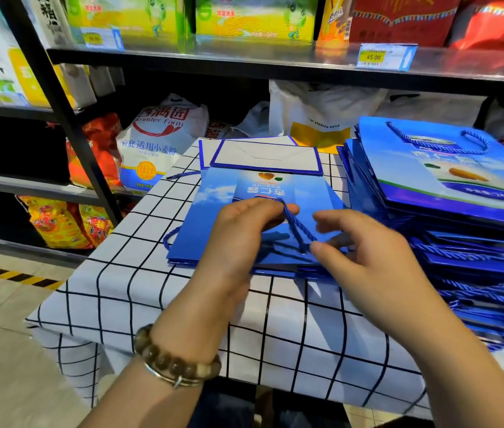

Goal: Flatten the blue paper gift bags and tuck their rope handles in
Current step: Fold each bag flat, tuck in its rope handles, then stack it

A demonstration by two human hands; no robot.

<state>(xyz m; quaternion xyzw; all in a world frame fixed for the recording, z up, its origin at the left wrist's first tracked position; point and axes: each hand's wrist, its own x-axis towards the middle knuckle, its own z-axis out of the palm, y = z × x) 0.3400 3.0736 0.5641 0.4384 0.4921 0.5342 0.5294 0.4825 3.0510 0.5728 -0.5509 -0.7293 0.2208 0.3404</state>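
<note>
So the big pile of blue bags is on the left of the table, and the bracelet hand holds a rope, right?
No, the pile of blue bags is on the right of the table, as the head view shows. The left hand does hold the rope.

My left hand (pixel 241 233) pinches the rope handle (pixel 297 225); my right hand (pixel 377 267) sits close beside it, fingers loosely bent.

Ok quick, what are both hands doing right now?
Left hand: pinches the rope handle.
Right hand: at the handle's base, blurred; cannot tell if it grips.
</note>
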